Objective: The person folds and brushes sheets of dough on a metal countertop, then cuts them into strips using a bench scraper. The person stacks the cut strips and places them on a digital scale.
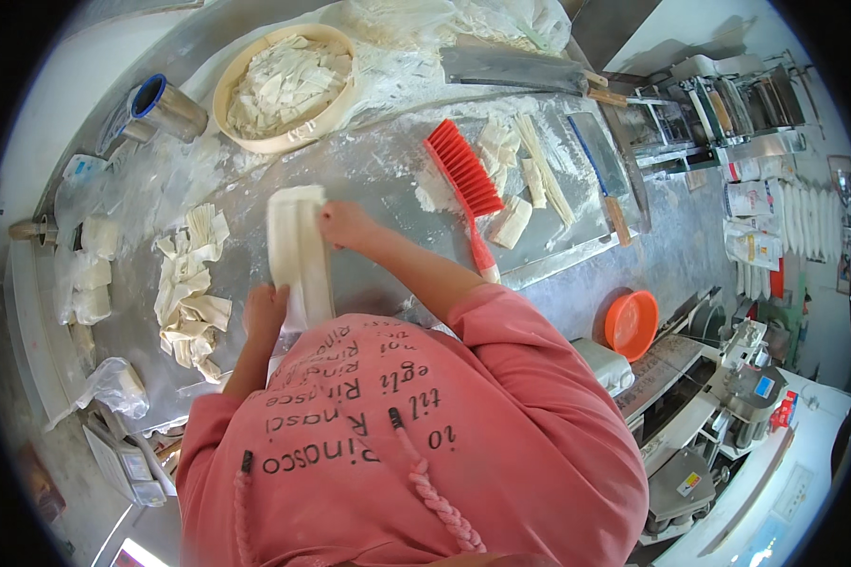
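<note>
A long folded strip of pale dough (298, 248) lies lengthwise on the floured metal worktop (376, 283) close to my body. My right hand (345, 225) grips its right edge near the far end. At the lower left edge, my left hand (266, 308) has its fingers against the strip; whether they pinch it is unclear. Left of it is a heap of cut dough pieces (191, 290). To the right rests a red bench brush (464, 170), beside dough scraps (498, 149), thin noodles (544, 170) and a small dough block (512, 222).
A round wooden-rimmed container (220, 106) of dough scraps stands at the back, near a metal cylinder (181, 113). Large blades (514, 67) lie at the back right, and a wooden-handled knife (599, 159) lies at the right edge. Bagged blocks (93, 273) sit far left.
</note>
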Available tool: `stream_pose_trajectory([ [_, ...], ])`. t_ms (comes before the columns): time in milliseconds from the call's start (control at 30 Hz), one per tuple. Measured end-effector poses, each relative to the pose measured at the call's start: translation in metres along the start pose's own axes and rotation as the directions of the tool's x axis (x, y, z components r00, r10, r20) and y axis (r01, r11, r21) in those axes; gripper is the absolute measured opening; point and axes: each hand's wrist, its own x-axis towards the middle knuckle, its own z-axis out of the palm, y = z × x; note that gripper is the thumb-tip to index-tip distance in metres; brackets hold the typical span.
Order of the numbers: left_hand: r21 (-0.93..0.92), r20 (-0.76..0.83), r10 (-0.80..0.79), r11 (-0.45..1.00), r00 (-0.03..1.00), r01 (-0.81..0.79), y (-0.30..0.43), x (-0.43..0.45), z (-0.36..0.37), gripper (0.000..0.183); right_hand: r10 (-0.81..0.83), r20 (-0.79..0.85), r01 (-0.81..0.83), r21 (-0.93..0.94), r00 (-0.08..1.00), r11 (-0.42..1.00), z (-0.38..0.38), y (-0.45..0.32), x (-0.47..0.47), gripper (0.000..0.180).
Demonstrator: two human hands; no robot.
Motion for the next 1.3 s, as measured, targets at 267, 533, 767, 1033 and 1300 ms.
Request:
stream_pose_trajectory([
  [267,0.261,-0.243,0.512,0.853,0.824,-0.452,0.062,-0.007,-0.018,0.074,-0.078,-0.563,0.099,0.006,0.823,0.995,-0.171,-0.014,-0.076,0.019],
  [533,0.218,-0.161,0.415,0.9,0.896,-0.378,0.064,0.005,0.013,0.087,0.326,-0.317,-0.444,-0.448,0.891,0.776,-0.158,0.033,-0.2,0.053],
  [767,0.253,-0.128,0.414,0.892,0.901,-0.374,0.068,0.008,0.009,0.086,0.309,-0.472,-0.475,-0.285,0.825,0.832,-0.127,0.046,-0.201,0.026],
  [1033,0.191,-0.313,0.509,0.861,0.802,-0.472,0.084,0.039,0.001,0.08,0.112,-0.668,-0.437,-0.341,0.736,0.832,-0.316,0.138,-0.248,0.019],
  [1300,0.216,-0.212,0.409,0.906,0.888,-0.365,0.096,0.043,0.003,0.084,0.065,-0.589,-0.481,-0.586,0.805,0.652,-0.416,0.186,-0.185,0.025],
])
